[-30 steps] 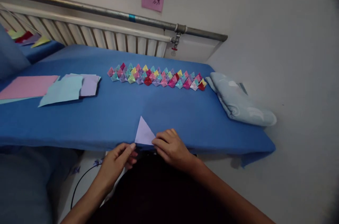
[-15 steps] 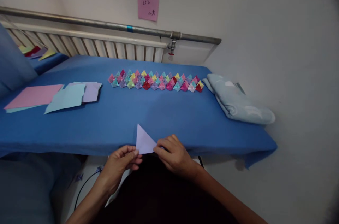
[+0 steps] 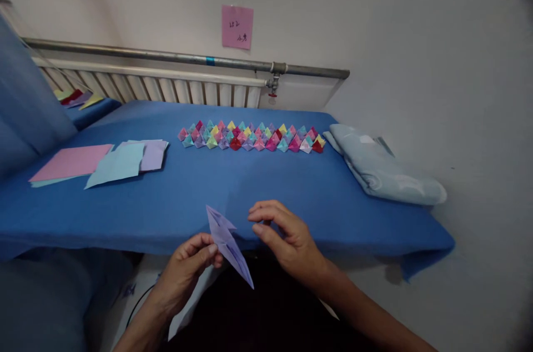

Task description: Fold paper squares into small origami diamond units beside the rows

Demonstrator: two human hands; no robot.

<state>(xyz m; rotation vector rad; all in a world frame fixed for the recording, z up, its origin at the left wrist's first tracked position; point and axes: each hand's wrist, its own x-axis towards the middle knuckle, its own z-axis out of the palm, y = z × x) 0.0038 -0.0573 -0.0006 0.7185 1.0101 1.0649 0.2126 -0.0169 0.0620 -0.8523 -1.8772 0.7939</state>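
Pinched between the thumb and fingers of my left hand (image 3: 189, 266) is a folded sheet of lilac origami paper (image 3: 227, 244), its pointed ends tilted up-left and down-right. Its folds stand partly apart. My right hand (image 3: 287, 238) is just to the right of the paper, not touching it, thumb and fingers apart with nothing between them. Both hands are near the front edge of the blue-covered surface (image 3: 200, 196). Farther back stand rows of small folded paper pieces (image 3: 254, 136) in many colours.
At left lie pink paper (image 3: 70, 162), light blue paper (image 3: 119, 166) and lilac sheets (image 3: 153, 155). A folded pale blanket (image 3: 383, 169) rests at right. Behind are a radiator (image 3: 166, 83), a metal pipe (image 3: 145, 56) and a pink note (image 3: 237, 27) on the wall.
My right hand has let go of the lilac paper and moved right. The paper, a flat triangle before, is now turned in my left hand with its folds showing. The view has shifted slightly.
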